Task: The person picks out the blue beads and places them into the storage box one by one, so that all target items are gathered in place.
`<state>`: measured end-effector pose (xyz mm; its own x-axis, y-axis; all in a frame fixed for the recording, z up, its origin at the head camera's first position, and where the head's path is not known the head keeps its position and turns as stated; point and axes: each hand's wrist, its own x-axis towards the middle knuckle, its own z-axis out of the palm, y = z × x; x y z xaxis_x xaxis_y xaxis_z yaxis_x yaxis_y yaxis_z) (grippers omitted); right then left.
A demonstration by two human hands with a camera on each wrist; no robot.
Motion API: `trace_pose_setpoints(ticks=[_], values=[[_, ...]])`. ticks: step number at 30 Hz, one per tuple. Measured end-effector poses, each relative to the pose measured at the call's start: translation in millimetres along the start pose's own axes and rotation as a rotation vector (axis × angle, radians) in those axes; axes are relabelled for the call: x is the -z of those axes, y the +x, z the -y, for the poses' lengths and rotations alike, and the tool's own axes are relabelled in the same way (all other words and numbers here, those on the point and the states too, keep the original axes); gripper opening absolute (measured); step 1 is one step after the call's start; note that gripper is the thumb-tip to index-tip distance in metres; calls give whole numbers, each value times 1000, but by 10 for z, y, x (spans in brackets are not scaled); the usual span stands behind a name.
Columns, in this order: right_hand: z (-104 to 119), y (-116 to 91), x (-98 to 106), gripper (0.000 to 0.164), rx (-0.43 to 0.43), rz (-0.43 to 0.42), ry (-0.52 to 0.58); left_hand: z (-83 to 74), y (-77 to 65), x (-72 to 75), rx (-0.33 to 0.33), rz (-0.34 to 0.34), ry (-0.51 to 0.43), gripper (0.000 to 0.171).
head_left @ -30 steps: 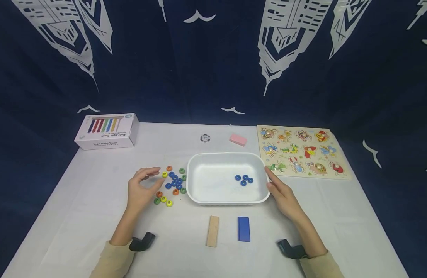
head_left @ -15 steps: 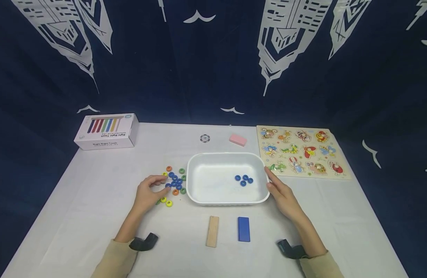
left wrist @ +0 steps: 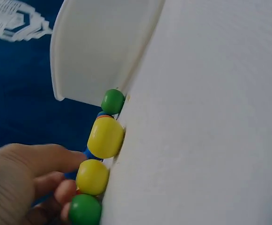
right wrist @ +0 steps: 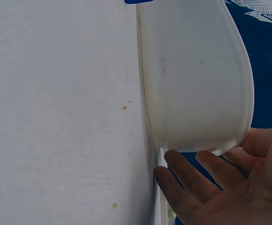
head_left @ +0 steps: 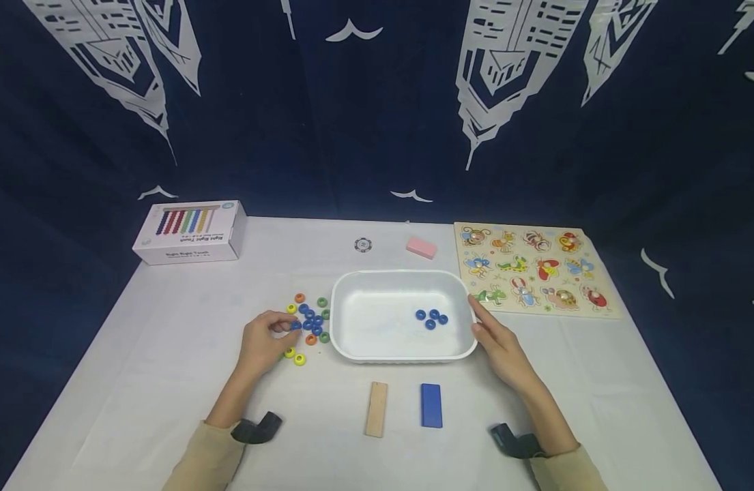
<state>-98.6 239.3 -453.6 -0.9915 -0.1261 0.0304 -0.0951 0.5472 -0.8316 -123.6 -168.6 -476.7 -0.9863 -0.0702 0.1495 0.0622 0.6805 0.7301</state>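
My left hand [head_left: 263,343] is at the left side of a loose group of beads, and its thumb and forefinger pinch a blue bead [head_left: 295,325]. Beside it lie blue beads [head_left: 308,324], yellow beads [head_left: 299,359], orange beads [head_left: 311,339] and green beads [head_left: 324,337]. In the left wrist view, a yellow bead [left wrist: 106,137] and a green bead [left wrist: 84,209] partly hide the fingertips. A white tray [head_left: 377,351] stands right of the group, with several blue beads [head_left: 430,324] inside it. With fairly straight fingers, my right hand [head_left: 502,348] touches the tray's right end.
Nearer the person lie a plain wooden block [head_left: 376,409] and a blue block [head_left: 431,406]. Behind the tray are a patterned chip [head_left: 363,245] and a pink block [head_left: 422,247]. An insect puzzle board [head_left: 536,269] is back right, a white box [head_left: 189,232] back left.
My left hand has moved right into the bead group, and its thumb and forefinger have closed on a blue bead. The right hand and the tray stay in place.
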Motion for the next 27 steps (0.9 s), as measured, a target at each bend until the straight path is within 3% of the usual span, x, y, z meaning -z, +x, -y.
trace_pose_setpoints(ticks=[4,7,10,13,16,20,24,27], values=[[-11,-2,0,45,-3,-8,-16,-305,69,104,-79,-43,-159,25],[-13,-1,2,45,-6,-12,-13,-644,155,91,-173,-15,-280,25],[-10,2,-1,46,-6,-6,0,-946,220,-77,-243,63,-318,24],[-5,4,-12,46,-8,0,3,-1136,264,-357,-275,172,-321,22],[1,5,-24,46,-11,2,12,-1223,310,-656,-274,290,-330,21],[53,-4,-25,46,-21,7,16,-1248,372,-953,-217,418,-338,21],[215,-40,5,46,-30,-4,14,-1276,427,-1115,-172,507,-303,22],[305,-61,26,46,-22,-10,14,-1294,459,-1197,-175,550,-218,21]])
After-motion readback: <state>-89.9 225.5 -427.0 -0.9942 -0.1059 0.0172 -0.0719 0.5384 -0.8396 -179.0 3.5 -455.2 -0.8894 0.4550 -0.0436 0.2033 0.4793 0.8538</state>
